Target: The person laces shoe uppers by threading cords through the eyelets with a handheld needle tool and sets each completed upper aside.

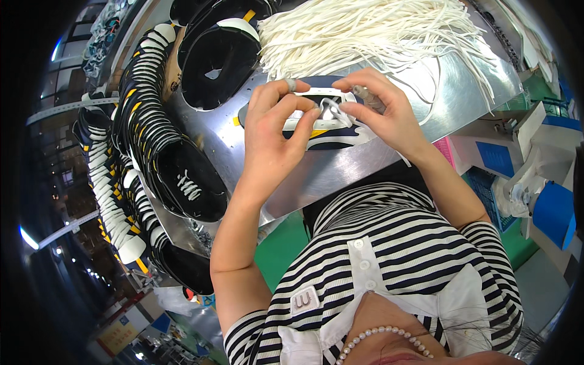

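Observation:
A dark navy and white shoe upper (pixel 331 139) with yellow trim lies flat on the metal table between my hands. White shoelace (pixel 334 114) is looped at its eyelet opening. My left hand (pixel 275 121) pinches the lace between thumb and index finger, at the left of the loop. On the other side, my right hand (pixel 384 112) has its thumb and bent fingers on the lace, while its index fingertip sits apart near the upper's far edge. Tape wraps a finger on each hand. Fingers partly hide the eyelets.
A thick heap of loose white laces (pixel 365 36) covers the far side of the metal table (pixel 304 182). Long stacked rows of shoe uppers (pixel 137 100) curve along the left. More black uppers (pixel 216 67) lie at the far left. A blue bin (pixel 555 213) stands at right.

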### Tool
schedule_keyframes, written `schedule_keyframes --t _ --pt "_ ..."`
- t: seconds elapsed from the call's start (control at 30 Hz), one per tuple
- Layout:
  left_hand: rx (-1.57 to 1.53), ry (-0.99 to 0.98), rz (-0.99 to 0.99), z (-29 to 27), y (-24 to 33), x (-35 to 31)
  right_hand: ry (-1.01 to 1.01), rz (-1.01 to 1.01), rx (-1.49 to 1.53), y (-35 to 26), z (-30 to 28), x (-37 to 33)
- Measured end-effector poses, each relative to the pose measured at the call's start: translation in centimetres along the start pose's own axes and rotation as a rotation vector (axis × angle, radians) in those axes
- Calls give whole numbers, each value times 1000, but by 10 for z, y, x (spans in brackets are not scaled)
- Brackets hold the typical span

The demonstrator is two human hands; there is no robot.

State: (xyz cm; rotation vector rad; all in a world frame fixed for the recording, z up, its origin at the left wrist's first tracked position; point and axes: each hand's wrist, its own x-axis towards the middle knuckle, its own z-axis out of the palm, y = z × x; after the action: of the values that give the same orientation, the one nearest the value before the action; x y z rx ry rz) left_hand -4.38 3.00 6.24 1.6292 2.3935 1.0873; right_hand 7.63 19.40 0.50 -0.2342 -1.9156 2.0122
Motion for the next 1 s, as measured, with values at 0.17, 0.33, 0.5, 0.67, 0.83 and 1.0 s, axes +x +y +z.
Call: schedule_keyframes --t 0.17,0.33,0.5,0.67,0.83,1.0 --pt "0 27 -36 6 6 5 -66 -54 -58 4 2 7" --pt "137 -72 -230 1 -11 -30 39 214 321 3 -11 -3" --pt "-960 -344 -1199 25 -31 -17 97 259 -42 23 12 -6" --pt "-794 -90 -1039 47 -12 -22 119 241 -233 25 11 -11" --pt "-605 71 -751 61 -11 -30 41 175 -407 29 13 -11" --pt "-581 134 -754 60 -6 -42 -13 129 -402 4 10 -29"
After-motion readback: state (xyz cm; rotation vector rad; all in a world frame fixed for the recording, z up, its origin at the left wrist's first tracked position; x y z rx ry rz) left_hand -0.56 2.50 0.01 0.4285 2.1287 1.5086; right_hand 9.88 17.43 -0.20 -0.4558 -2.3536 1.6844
